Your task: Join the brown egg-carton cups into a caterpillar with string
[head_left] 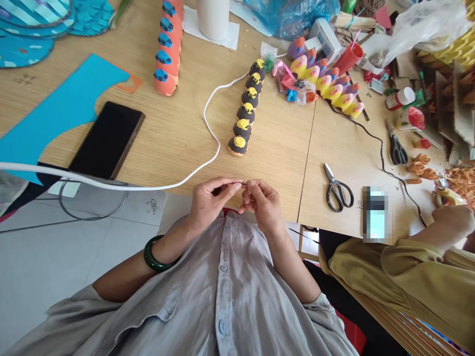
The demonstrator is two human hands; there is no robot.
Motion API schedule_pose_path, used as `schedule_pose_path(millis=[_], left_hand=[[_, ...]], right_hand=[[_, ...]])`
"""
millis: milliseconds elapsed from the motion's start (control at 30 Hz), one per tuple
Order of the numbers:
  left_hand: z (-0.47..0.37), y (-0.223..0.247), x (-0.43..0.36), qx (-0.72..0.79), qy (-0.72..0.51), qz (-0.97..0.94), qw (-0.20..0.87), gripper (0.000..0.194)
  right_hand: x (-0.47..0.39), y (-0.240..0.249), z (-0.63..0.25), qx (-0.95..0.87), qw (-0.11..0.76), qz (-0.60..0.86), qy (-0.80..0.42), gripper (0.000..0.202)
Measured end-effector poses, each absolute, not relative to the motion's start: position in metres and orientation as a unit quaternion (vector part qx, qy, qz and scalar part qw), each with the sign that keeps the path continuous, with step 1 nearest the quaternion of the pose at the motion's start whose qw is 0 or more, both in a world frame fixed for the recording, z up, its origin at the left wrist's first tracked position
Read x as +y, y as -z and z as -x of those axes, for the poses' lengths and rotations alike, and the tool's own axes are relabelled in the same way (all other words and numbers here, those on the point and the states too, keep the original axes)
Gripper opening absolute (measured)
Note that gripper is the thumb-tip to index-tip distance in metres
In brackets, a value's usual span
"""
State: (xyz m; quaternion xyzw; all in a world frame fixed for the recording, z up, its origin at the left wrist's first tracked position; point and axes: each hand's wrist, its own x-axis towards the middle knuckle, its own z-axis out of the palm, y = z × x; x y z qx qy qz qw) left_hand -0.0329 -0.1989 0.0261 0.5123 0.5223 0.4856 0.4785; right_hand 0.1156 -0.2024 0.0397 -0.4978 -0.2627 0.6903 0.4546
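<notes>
My left hand (211,200) and my right hand (264,200) meet at the table's front edge, each with thumb and forefinger pinched together. Their fingertips come together over something thin and dark, too small to name. Just beyond them lies a row of black bumps with yellow tops (245,113), like a painted strip of egg carton. A white cable (213,126) curves past its left side and runs off to the left edge. Farther back is an orange strip with blue tops (166,49).
A phone (107,140) rests on the left beside a blue cut-out sheet (63,111). Scissors (336,190) lie at right, with another pair (397,146) farther off. Yellow-purple carton strips (332,86) stand behind. A co-worker's arm (438,230) reaches in at the right.
</notes>
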Motion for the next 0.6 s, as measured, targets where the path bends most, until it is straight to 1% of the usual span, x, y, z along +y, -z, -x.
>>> schedule_pose_path(millis=[133,400,500,600], left_hand=[[0.0321,-0.0272,-0.1991,0.503,-0.491,-0.558,0.441,0.016],[0.0332,-0.0199,-0.2001,0.503,-0.473,-0.609,0.390,0.021],[0.0334,-0.0219,-0.1990,0.510,-0.476,-0.598,0.394,0.019],[0.0334,-0.0261,-0.1980,0.522,-0.480,-0.562,0.427,0.019]], right_hand=[[-0.2030,-0.0387,-0.1163,-0.280,0.459,0.503,-0.676,0.037],[-0.2048,-0.0397,-0.1172,-0.329,0.454,0.520,-0.644,0.034],[-0.2041,-0.0395,-0.1176,-0.338,0.442,0.525,-0.644,0.034],[-0.2045,-0.0391,-0.1174,-0.350,0.451,0.526,-0.631,0.030]])
